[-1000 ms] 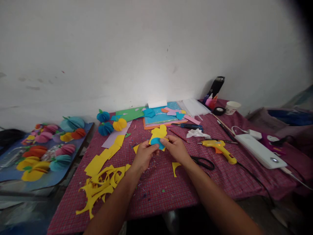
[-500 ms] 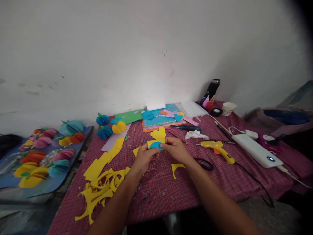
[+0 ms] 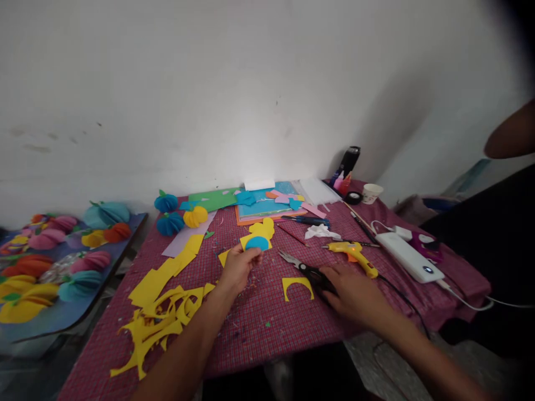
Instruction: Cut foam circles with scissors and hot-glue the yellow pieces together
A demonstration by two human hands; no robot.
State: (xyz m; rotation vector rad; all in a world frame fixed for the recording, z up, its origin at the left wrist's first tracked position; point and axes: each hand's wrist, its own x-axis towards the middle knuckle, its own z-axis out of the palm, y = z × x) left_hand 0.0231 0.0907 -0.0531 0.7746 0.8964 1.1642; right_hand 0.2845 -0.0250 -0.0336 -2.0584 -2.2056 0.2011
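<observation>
In the head view, my left hand (image 3: 241, 267) pinches a blue paper circle (image 3: 257, 243) together with a yellow paper square (image 3: 246, 239) behind it. Several yellow rounded cutouts (image 3: 263, 227) lie just beyond. To the right, my right hand (image 3: 345, 289) has its fingers on the black handles of a pair of scissors (image 3: 301, 266), whose blades point away to the left. A yellow offcut with a round notch (image 3: 286, 287) lies between the hands. Curled yellow scraps (image 3: 167, 317) and uncut yellow strips (image 3: 156, 281) are beside my left forearm.
A yellow glue gun (image 3: 355, 255) and a white power bank (image 3: 409, 257) lie at right. Paper sheets (image 3: 259, 209) and a utility knife (image 3: 309, 220) sit at the back. Paper pumpkins fill a blue board (image 3: 62, 323) at left. A person in dark clothing (image 3: 472, 234) is at far right.
My right hand has left the paper and moved right, onto the scissors. My left hand still holds the circle and square. Another person has come into view at right; the view has shifted right.
</observation>
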